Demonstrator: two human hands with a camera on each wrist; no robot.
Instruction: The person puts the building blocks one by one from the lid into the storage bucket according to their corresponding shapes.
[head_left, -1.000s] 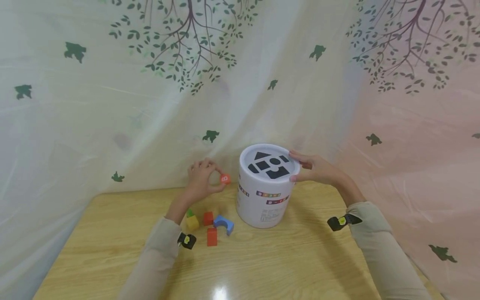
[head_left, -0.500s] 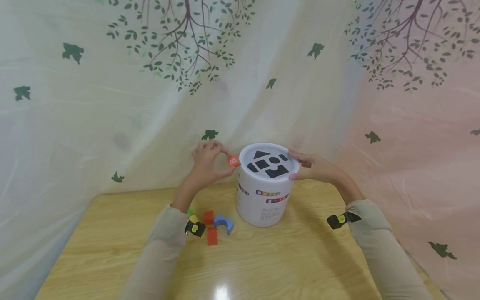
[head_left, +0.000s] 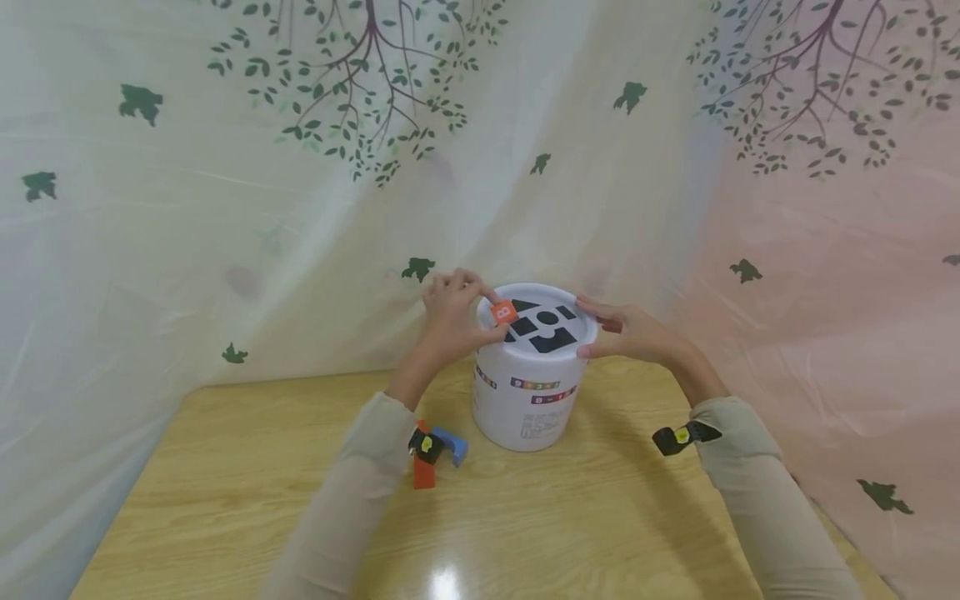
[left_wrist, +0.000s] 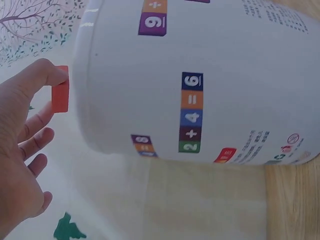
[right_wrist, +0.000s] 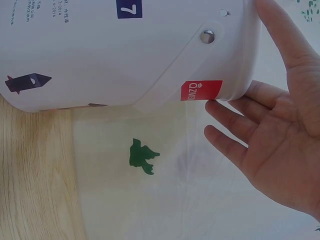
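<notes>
My left hand (head_left: 453, 321) pinches a small red block (head_left: 504, 312), marked with a white figure like an 8 or B, between thumb and index finger. The block is over the left part of the white lid (head_left: 534, 293), near its dark square and triangular holes. That lid tops a white shape-sorter bucket (head_left: 525, 408) standing upright on the table. On the bucket's right, my right hand (head_left: 637, 333) touches the rim, its thumb and fingers extended and spread apart. In the right wrist view, its lower fingers (right_wrist: 230, 120) lie loosely beside the bucket wall.
Left of the bucket, a blue arch block (head_left: 453, 447) and a red block (head_left: 424, 477) lie on the wooden table (head_left: 225, 450), partly behind my left wrist camera (head_left: 426, 446). A printed cloth (head_left: 300, 250) hangs close behind the table.
My left hand has carried the red block up and to the right, from beside the bucket to over its lid. The left sleeve now covers the yellow and green blocks. My right hand stays put.
</notes>
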